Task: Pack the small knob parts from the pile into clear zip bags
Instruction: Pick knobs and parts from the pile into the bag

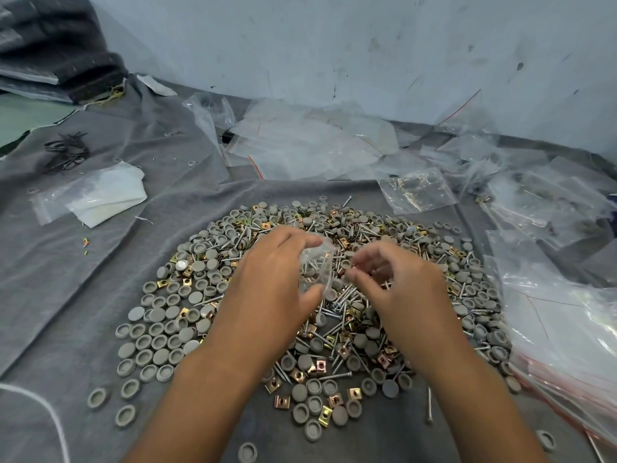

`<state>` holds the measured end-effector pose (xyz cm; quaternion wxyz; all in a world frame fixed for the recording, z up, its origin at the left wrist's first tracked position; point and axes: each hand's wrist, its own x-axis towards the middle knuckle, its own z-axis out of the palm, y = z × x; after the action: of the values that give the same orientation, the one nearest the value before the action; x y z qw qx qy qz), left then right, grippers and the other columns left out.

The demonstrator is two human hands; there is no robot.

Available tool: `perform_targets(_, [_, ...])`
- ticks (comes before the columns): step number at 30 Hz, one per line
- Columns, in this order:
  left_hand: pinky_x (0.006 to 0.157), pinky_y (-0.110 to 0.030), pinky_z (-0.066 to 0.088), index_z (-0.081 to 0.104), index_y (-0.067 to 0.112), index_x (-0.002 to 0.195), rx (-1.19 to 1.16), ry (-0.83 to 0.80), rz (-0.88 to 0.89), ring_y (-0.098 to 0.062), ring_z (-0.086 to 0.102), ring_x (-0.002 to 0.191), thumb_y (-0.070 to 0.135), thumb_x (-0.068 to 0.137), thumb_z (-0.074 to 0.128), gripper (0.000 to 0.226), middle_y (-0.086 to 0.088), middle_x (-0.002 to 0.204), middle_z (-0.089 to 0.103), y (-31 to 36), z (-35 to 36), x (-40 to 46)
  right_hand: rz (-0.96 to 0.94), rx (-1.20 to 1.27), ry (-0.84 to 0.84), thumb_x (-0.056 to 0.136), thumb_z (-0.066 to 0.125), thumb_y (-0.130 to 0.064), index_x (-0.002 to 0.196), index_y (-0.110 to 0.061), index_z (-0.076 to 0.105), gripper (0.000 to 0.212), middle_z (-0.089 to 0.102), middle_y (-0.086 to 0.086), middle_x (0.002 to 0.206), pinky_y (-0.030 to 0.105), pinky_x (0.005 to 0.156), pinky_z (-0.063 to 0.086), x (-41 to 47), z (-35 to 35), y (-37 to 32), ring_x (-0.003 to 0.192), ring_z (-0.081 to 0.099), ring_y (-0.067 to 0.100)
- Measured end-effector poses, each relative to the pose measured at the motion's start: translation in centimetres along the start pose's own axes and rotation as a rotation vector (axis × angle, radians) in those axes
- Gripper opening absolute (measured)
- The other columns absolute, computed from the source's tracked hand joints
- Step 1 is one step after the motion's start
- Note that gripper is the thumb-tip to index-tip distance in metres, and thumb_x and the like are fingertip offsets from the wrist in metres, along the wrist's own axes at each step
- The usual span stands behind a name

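A wide pile (pixel 187 315) of grey round knob caps, silver screws and brass square clips covers the grey cloth in the middle. Above it my left hand (pixel 270 279) grips a small clear zip bag (pixel 317 262), thumb below and fingers over its top; a screw shows through the plastic. My right hand (pixel 397 279) hovers just right of the bag's mouth with fingers curled, fingertips pinching a small part I cannot make out.
Empty clear zip bags (pixel 300 142) lie heaped along the back by the wall. Filled bags (pixel 567 329) are stacked at the right edge. A flat bag with white paper (pixel 93 195) and dark screws (pixel 66 152) lie at the left. A white cord (pixel 43 409) crosses the bottom left.
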<state>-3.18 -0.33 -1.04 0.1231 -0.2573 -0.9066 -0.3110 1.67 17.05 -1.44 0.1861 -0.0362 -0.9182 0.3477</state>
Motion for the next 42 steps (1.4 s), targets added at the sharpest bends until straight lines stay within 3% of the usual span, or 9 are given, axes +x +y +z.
perform_targets(2, [0.094,-0.015,0.036,0.056,0.033,0.131,-0.004,-0.005,0.002,0.008,0.038,0.088,0.032,0.08,0.079,0.056,0.028,0.106,0.04,0.1,0.0,-0.1,0.065,-0.184,-0.219,0.087,0.071,-0.046,0.101,-0.043,0.066,0.015,0.062,-0.027,0.089,0.019,0.073,0.056,-0.1,-0.5,0.8,0.08,0.06,-0.008])
perform_targets(4, [0.095,-0.017,0.037,0.056,0.033,0.131,-0.006,-0.008,0.004,0.007,0.038,0.091,0.032,0.081,0.078,0.055,0.027,0.107,0.041,0.1,0.0,-0.1,0.057,-0.337,-0.383,0.087,0.072,-0.051,0.112,-0.044,0.064,0.027,0.055,-0.029,0.101,0.025,0.086,0.052,-0.4,-0.5,1.1,0.096,0.052,-0.006])
perform_targets(7, [0.097,-0.021,0.04,0.057,0.03,0.131,-0.012,-0.002,-0.001,0.005,0.04,0.095,0.029,0.081,0.079,0.055,0.024,0.109,0.043,0.0,-0.1,0.1,-0.008,-0.444,-0.464,0.087,0.07,-0.055,0.119,-0.051,0.059,0.033,0.042,-0.028,0.106,0.03,0.097,0.041,-0.8,0.0,1.0,0.107,0.036,0.0])
perform_targets(10, [0.097,-0.021,0.04,0.057,0.03,0.131,-0.013,0.0,-0.004,0.004,0.041,0.096,0.029,0.081,0.08,0.055,0.024,0.109,0.043,0.0,-0.1,0.1,-0.049,-0.49,-0.423,0.089,0.069,-0.054,0.118,-0.049,0.06,0.031,0.041,-0.024,0.105,0.029,0.097,0.037,-0.8,0.5,1.0,0.107,0.034,0.002])
perform_targets(14, [0.097,-0.021,0.04,0.056,0.031,0.132,-0.016,-0.002,-0.007,0.005,0.04,0.095,0.03,0.081,0.078,0.055,0.025,0.11,0.042,0.0,-0.1,0.0,-0.09,-0.511,-0.356,0.092,0.064,-0.054,0.11,-0.044,0.063,0.021,0.04,-0.022,0.102,0.026,0.08,0.032,-0.7,1.5,0.7,0.101,0.034,0.003])
perform_targets(22, [0.099,-0.023,0.042,0.056,0.031,0.132,-0.023,-0.005,-0.015,0.003,0.042,0.098,0.03,0.083,0.077,0.054,0.024,0.114,0.045,0.0,-0.2,0.0,-0.141,-0.559,-0.291,0.097,0.06,-0.047,0.099,-0.038,0.063,0.01,0.045,-0.018,0.101,0.026,0.076,0.033,-0.3,2.4,0.5,0.097,0.039,0.008])
perform_targets(30, [0.095,-0.018,0.039,0.056,0.031,0.133,-0.016,-0.002,-0.017,0.004,0.041,0.095,0.03,0.083,0.077,0.054,0.024,0.113,0.044,-0.2,-0.2,0.1,-0.147,-0.57,-0.391,0.096,0.058,-0.052,0.108,-0.041,0.063,0.017,0.043,-0.017,0.11,0.03,0.094,0.041,-0.6,2.2,0.5,0.11,0.037,0.009])
perform_targets(38, [0.095,-0.023,0.044,0.056,0.03,0.133,-0.027,-0.002,-0.023,0.002,0.042,0.095,0.029,0.083,0.078,0.055,0.021,0.116,0.049,-0.2,-0.2,0.1,-0.223,-0.631,-0.344,0.105,0.051,-0.037,0.123,-0.031,0.059,0.021,0.045,-0.009,0.12,0.028,0.091,0.044,-1.2,2.8,1.1,0.111,0.039,0.013])
perform_targets(42, [0.094,-0.02,0.041,0.055,0.033,0.134,-0.026,-0.002,-0.024,0.003,0.041,0.093,0.032,0.082,0.076,0.056,0.024,0.113,0.046,-0.2,-0.2,0.1,-0.125,-0.452,-0.291,0.105,0.042,-0.044,0.113,-0.036,0.055,0.017,0.042,-0.017,0.113,0.026,0.084,0.045,-0.6,2.3,1.2,0.107,0.041,0.007])
